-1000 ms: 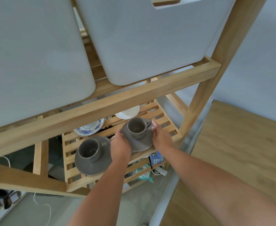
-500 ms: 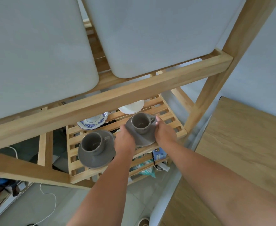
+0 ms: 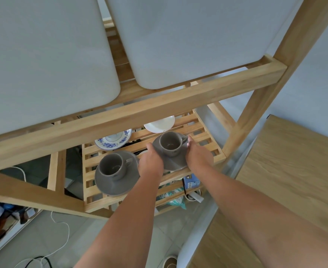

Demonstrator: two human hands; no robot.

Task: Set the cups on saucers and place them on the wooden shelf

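Note:
A grey cup [image 3: 170, 142] stands on a grey saucer [image 3: 173, 162] over the slatted wooden shelf [image 3: 201, 132]. My left hand [image 3: 152, 162] grips the saucer's left rim and my right hand [image 3: 199, 156] grips its right rim. Whether the saucer rests on the slats or hovers just above them I cannot tell. To the left, a second grey cup [image 3: 111, 167] sits on its own grey saucer [image 3: 116, 184] on the same shelf, apart from my hands.
A blue-patterned plate [image 3: 113, 142] and a white plate [image 3: 160, 123] lie at the shelf's back. Two white bins [image 3: 188, 39] fill the tier above, behind a wooden rail [image 3: 140, 115]. A wooden tabletop [image 3: 287, 171] is at right. Cables and a blue box lie below.
Both hands have carried the cup and saucer a little further back and to the right over the slats. The camera has shifted slightly; the left cup set has not moved.

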